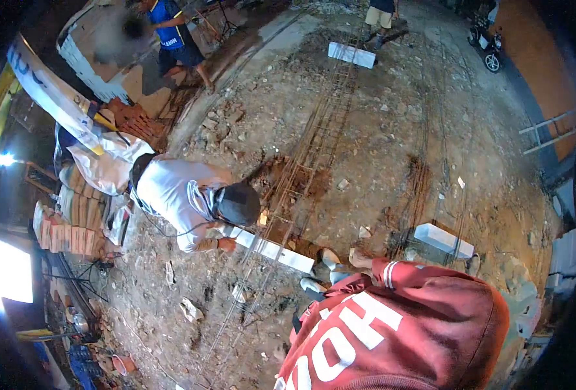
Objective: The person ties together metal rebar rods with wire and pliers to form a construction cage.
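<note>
My right hand [360, 259] shows just past the striped cuff of my red sleeve, above the dirt ground; its fingers are too indistinct to make out. My left hand is out of sight beyond my red sweatshirt [431, 325]. Near my shoes [330, 259] lies a long white block [294, 260], with a rebar cage [314, 149] running across it. To the right of my right hand, another white block [434, 239] rests on the ground. A co-worker in a cap [177, 188] bends over the first block, one hand at its left end.
Farther up, a third white block [351, 55] lies under the rebar, with a person [382, 16] beside it. Another person in blue [167, 32] is at the upper left. Stacked bricks [73, 224], a bright lamp [5, 268], a ladder [551, 130] and a motorbike [489, 49] line the sides.
</note>
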`<action>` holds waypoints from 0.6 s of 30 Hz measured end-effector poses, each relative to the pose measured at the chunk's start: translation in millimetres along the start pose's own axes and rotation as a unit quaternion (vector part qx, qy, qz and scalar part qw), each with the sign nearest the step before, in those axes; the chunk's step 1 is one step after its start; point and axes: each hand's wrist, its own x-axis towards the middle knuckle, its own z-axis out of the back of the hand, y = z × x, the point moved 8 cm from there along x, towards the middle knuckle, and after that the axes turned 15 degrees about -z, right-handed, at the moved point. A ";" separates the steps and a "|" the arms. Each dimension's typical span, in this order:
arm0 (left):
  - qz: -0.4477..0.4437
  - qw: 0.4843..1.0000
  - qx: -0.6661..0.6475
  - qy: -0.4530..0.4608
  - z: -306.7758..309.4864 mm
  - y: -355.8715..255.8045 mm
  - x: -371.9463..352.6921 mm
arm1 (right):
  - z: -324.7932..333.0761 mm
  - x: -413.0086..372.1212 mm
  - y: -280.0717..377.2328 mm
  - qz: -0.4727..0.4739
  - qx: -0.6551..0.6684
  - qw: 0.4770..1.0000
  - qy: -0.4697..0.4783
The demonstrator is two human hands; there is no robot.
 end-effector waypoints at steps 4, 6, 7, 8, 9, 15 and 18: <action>0.052 0.998 -0.021 -0.012 -20.6 31.5 -16.0 | 90.7 44.6 62.1 0.043 0.090 0.989 -0.105; 0.066 0.997 -0.032 -0.014 -31.9 38.7 -20.5 | 132.4 49.6 94.0 0.070 0.139 0.974 -0.164; 0.070 0.997 -0.035 -0.015 -36.9 42.7 -22.5 | 148.2 51.0 105.2 0.082 0.154 0.967 -0.186; 0.075 0.996 -0.041 -0.018 -41.1 45.1 -23.6 | 158.1 49.6 113.4 0.089 0.166 0.962 -0.196; 0.076 0.996 -0.045 -0.019 -44.3 48.7 -24.4 | 165.0 48.4 121.1 0.095 0.175 0.958 -0.205; 0.048 0.995 -0.077 -0.042 -49.0 45.2 -11.6 | 148.7 37.9 121.1 0.058 0.200 0.960 -0.189; 0.002 0.995 -0.071 -0.065 -27.2 26.2 15.4 | 108.7 49.9 86.0 -0.002 0.177 0.974 -0.141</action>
